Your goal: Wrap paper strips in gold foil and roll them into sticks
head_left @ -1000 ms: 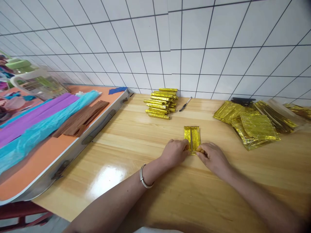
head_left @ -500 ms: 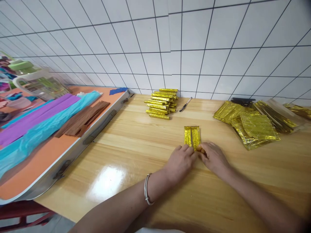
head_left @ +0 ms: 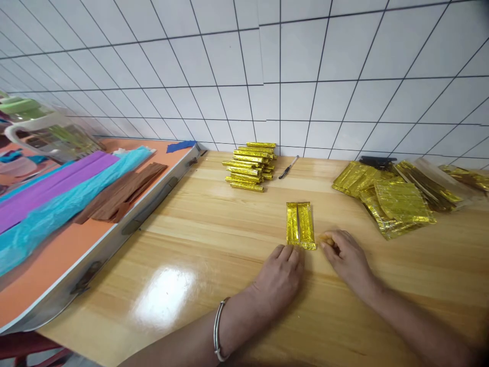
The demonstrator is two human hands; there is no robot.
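Note:
A small folded piece of gold foil lies flat on the wooden table, with a narrow slit running down its middle. My left hand rests at its near left corner, fingers curled and pressed together; the thumb and whatever is under the fingertips are hidden. Just right of the foil, apart from it, is my right hand. Its thumb and index finger are closed in a pinch around a small yellowish thing too unclear to name. A silver bangle circles my left wrist.
Rolled gold foil strips are piled near the tiled wall, beside a pen. Flat gold foil pieces lie at the right with a black object. On the left, an orange-topped table holds purple, blue and brown crepe paper.
My right hand has moved right, away from the foil's near edge. My left hand has slid slightly toward me, so more of the foil's near edge shows. The view has shifted a little.

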